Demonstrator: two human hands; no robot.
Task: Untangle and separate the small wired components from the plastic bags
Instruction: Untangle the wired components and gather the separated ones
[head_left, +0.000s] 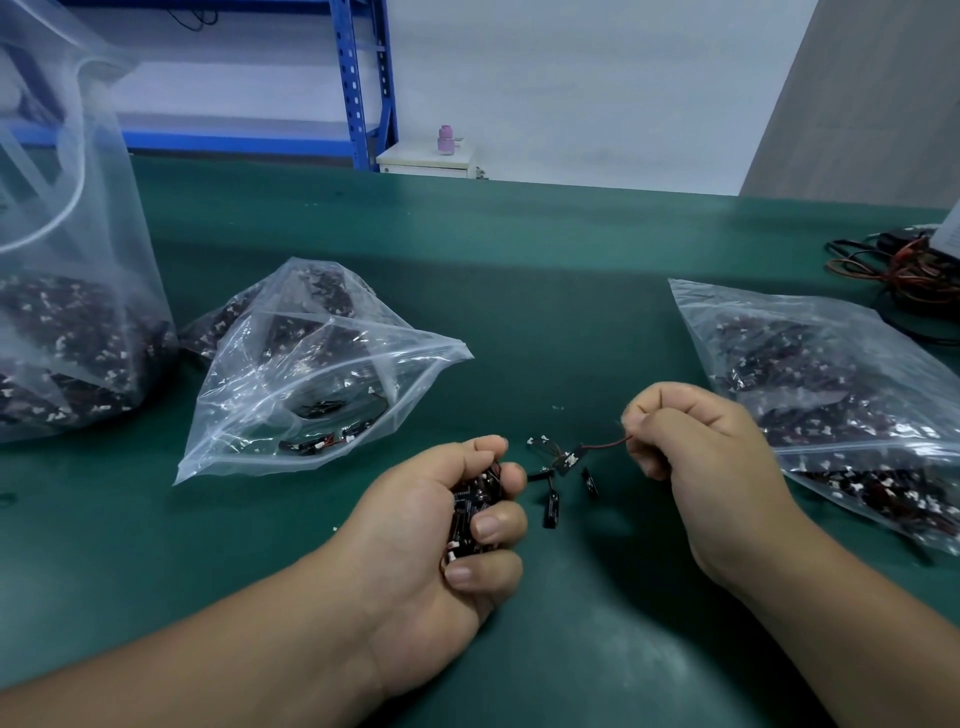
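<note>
Wired components: 1 black clump, gripped in your curled left hand over the green table. Your right hand pinches 1 red-black wire; tangled pieces dangle from it between the hands. 3 clear bags hold more: tall bag far left, open bag centre, flat bag right.

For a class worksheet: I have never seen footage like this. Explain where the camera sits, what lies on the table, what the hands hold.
No machine here: a person works bare-handed. The picture comes from a head-worn camera looking forward and down. On the green table lie three clear bags of small black wired parts: a tall bag on the left, an open bag in the middle, a third bag on the right. Red and black cables lie far right. The left hand grips a clump of parts. The right hand pinches a thin wire, with a few tangled parts trailing from it.
</note>
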